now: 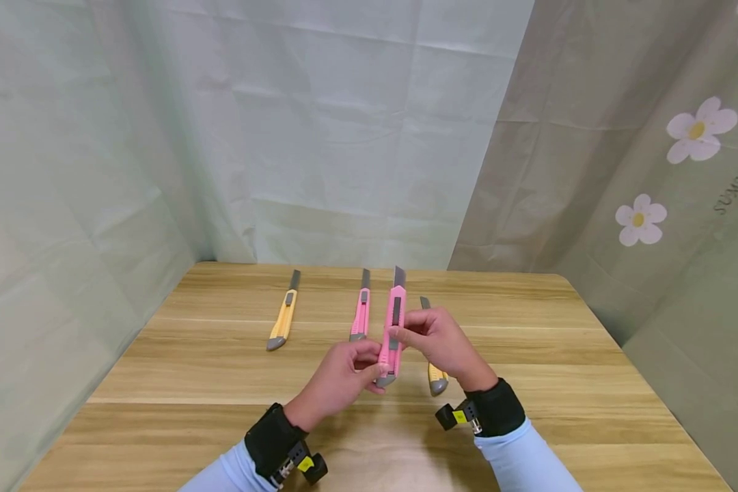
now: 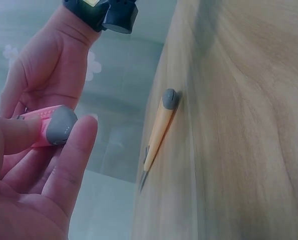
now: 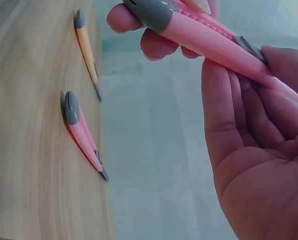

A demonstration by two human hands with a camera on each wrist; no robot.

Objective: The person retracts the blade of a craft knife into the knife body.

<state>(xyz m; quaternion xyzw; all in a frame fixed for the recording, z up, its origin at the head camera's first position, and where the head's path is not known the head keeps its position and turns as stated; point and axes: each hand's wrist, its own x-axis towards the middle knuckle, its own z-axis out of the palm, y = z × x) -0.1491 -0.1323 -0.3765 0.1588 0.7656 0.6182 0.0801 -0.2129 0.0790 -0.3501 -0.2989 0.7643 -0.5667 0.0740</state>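
Observation:
Both hands hold a pink utility knife [image 1: 389, 324] above the table, its blade [image 1: 399, 276] out and pointing away from me. My left hand [image 1: 337, 377] pinches the grey-capped rear end between thumb and fingers. Higher up the body, my right hand [image 1: 441, 342] grips the knife, and in the right wrist view its thumb [image 3: 284, 62] lies at the dark slider [image 3: 251, 49]. A second pink utility knife [image 1: 361, 311] lies just behind the left hand. Partly hidden by the right hand is a yellow utility knife [image 1: 438, 379] on the table.
Another yellow utility knife [image 1: 283, 318] lies farther left, blade showing. All of them are on a wooden table [image 1: 190, 369]. Pale curtains [image 1: 344, 137] hang behind it and at both sides, with printed flowers [image 1: 639, 219] on the right.

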